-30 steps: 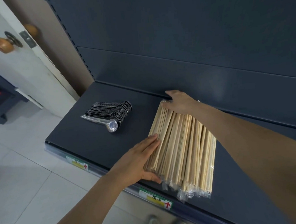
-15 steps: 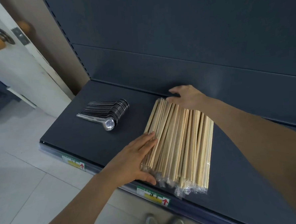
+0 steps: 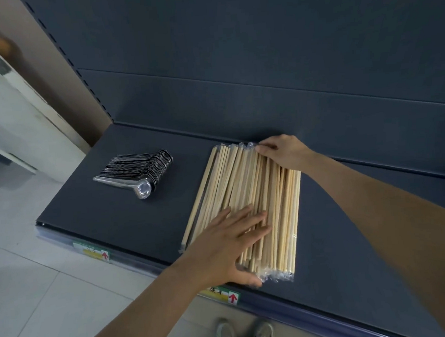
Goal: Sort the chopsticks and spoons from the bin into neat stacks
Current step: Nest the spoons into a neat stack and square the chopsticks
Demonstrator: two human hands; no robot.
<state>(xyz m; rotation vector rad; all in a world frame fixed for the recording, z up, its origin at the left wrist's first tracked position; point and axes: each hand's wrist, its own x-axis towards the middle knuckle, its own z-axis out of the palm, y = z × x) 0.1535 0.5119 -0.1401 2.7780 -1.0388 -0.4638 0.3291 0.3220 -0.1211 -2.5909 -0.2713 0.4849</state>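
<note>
A flat pile of pale wooden chopsticks (image 3: 246, 190) in clear wrappers lies on the dark shelf (image 3: 130, 215), its ends pointing to the back panel and to the front edge. My left hand (image 3: 228, 243) rests flat on the near half of the pile, fingers spread, thumb by the near wrapper ends. My right hand (image 3: 284, 151) presses its fingers on the far ends of the pile against the back panel. A neat row of metal spoons (image 3: 143, 170) lies to the left, apart from both hands.
The shelf's front edge carries price labels (image 3: 93, 253) with red arrows. A dark back panel (image 3: 263, 87) rises behind the shelf. Pale floor tiles (image 3: 28, 297) and a door lie left. My shoes (image 3: 243, 333) show below the shelf edge.
My left hand has slid from the pile's left side onto its top. My right hand has shifted right along the far ends. The pile lies more squarely.
</note>
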